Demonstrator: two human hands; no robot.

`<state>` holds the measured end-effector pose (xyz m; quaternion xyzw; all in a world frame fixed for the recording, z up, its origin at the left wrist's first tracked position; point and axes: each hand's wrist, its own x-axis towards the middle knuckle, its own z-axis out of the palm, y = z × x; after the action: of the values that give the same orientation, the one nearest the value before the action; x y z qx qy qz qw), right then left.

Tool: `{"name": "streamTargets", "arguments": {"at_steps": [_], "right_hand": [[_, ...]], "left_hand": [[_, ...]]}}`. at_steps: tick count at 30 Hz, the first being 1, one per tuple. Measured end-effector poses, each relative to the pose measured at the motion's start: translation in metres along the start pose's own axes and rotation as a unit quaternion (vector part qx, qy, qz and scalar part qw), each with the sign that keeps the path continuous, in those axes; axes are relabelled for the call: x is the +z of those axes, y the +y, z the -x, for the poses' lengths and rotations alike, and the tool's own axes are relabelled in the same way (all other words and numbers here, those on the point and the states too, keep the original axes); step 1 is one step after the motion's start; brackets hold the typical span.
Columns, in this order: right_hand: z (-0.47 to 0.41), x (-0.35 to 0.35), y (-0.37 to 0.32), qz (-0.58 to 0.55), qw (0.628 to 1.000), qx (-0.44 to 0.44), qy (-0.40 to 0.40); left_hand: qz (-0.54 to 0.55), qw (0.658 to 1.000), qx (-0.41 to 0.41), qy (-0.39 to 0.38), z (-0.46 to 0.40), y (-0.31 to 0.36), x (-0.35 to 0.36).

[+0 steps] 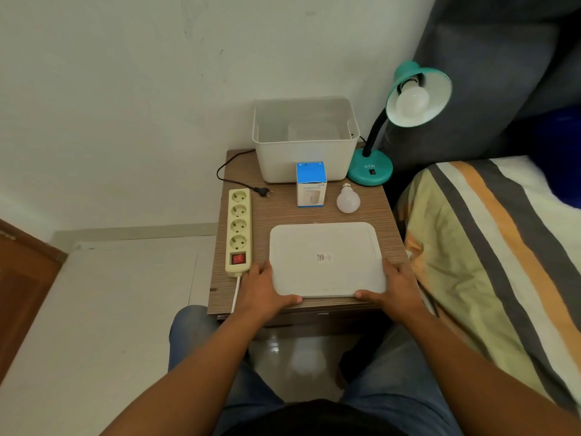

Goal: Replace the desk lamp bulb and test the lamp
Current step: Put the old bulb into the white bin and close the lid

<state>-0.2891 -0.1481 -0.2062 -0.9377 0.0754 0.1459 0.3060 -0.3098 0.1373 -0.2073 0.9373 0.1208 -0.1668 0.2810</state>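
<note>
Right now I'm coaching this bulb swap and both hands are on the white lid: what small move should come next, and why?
Probably let go of the lid, which already lies flat on the table, and reach the right hand to the bulb in the lamp. The lamp's plug lies loose beside the power strip, so unscrewing looks safe, and the spare bulb waits nearby.

Bare forearms, no sleeves in view; blue jeans (201,335); perhaps a black shirt (314,416).
</note>
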Motion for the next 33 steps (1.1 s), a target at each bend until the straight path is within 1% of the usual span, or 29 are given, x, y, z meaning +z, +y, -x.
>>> {"name": "streamTargets", "arguments": {"at_steps": [6, 8, 11, 16, 21, 23, 26, 29, 33], "right_hand": [[-0.001, 0.002, 0.000, 0.023, 1.000, 0.016, -0.008], [-0.005, 0.000, -0.002, 0.020, 1.000, 0.019, 0.004], [-0.020, -0.005, -0.005, -0.019, 0.999, 0.021, 0.044], [-0.056, -0.019, -0.037, -0.018, 0.997, 0.009, 0.081], [-0.100, -0.024, -0.067, -0.036, 0.996, -0.008, 0.075], [-0.118, -0.024, -0.077, -0.024, 0.997, -0.002, 0.079], [-0.139, -0.025, -0.090, -0.022, 0.995, 0.015, 0.093], [-0.156, -0.023, -0.090, 0.010, 0.994, 0.023, 0.102], [-0.176, -0.020, -0.082, 0.011, 0.991, 0.011, 0.131]], "left_hand": [[-0.046, 0.999, -0.013, -0.013, -0.004, 0.005, 0.001], [-0.062, 0.998, -0.022, -0.023, -0.007, 0.008, -0.002], [-0.078, 0.996, -0.024, -0.025, -0.013, 0.017, -0.013], [-0.026, 0.999, -0.022, 0.024, -0.040, 0.032, -0.046], [0.016, 0.995, -0.003, 0.095, -0.081, 0.057, -0.094], [0.044, 0.991, 0.011, 0.128, -0.104, 0.064, -0.114], [0.045, 0.983, 0.039, 0.175, -0.143, 0.070, -0.140], [0.065, 0.980, 0.052, 0.181, -0.174, 0.075, -0.159], [0.057, 0.982, 0.094, 0.154, -0.204, 0.085, -0.172]]}}
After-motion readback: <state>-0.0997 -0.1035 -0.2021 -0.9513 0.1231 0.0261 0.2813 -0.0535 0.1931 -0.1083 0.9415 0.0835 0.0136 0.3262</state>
